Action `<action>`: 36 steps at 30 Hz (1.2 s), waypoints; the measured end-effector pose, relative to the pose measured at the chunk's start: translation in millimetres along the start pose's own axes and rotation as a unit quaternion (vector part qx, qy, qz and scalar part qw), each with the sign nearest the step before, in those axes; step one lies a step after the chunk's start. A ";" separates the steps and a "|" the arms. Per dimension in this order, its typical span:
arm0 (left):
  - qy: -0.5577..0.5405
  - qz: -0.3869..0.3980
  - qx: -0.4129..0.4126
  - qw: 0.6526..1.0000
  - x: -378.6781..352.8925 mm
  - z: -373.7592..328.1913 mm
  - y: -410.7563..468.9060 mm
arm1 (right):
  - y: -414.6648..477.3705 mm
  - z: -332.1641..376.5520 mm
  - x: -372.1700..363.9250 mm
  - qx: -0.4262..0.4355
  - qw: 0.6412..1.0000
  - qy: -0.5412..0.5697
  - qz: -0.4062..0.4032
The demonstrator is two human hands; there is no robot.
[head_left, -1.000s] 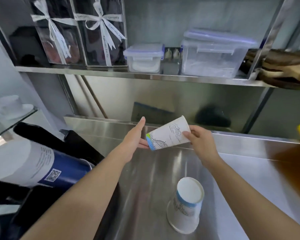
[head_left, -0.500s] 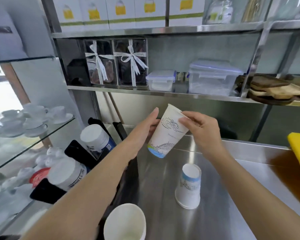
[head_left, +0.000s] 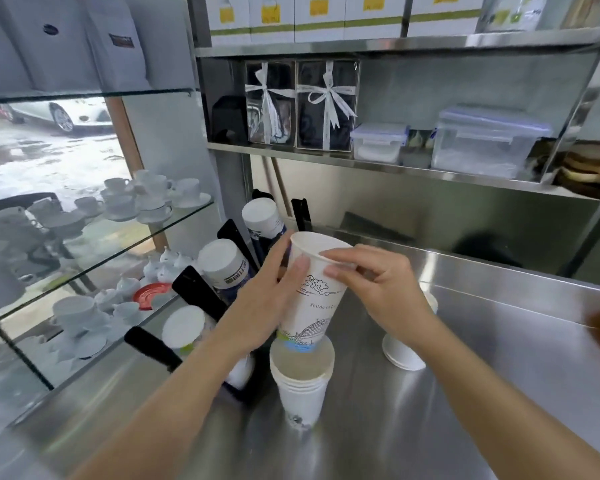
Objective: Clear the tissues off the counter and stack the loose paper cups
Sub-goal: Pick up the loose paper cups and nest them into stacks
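Matt paper cup (head_left: 312,299) above glossy steel counter (head_left: 482,393).

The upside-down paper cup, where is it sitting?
The upside-down cup stands on the steel counter, right of the cup stack, partly behind the right hand.

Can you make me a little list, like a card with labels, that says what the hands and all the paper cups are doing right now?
held cup: printed paper cup, upright and tilted, its base entering the stack
left hand: left hand on the cup's side
right hand: right hand, fingers on the cup's rim
stack: nested stack of white cups, upright on the steel counter
other cup: upside-down cup, partly hidden behind the right wrist
tissues: none visible
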State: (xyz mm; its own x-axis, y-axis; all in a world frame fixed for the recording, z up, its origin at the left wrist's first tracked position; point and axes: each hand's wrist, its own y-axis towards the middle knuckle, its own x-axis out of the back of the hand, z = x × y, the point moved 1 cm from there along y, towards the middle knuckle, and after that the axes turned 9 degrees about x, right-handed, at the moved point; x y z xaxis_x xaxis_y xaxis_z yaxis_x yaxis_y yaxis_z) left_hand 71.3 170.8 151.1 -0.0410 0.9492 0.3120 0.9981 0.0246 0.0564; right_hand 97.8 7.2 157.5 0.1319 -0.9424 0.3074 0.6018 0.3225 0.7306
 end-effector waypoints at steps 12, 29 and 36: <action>0.135 -0.005 -0.010 0.991 -18.8 84.5 -53.9 | -71.2 -26.0 -35.9 -0.008 0.977 -0.097 0.187; -0.139 0.087 0.109 0.980 -29.7 138.5 -55.9 | -106.3 -71.6 -50.9 -0.219 0.964 -0.023 0.148; -0.154 0.102 0.096 0.978 -26.6 108.0 -37.3 | -93.6 -57.0 -24.1 -0.208 0.977 0.045 -0.004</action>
State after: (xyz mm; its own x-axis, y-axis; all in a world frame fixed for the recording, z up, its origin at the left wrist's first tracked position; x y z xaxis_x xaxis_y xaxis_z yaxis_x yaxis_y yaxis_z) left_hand 40.1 178.4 38.3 0.1462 0.9892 -0.0037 0.9756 -0.1448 -0.1651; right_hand 83.2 -5.3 47.0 0.1830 -0.9549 0.2339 0.8687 0.2684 0.4163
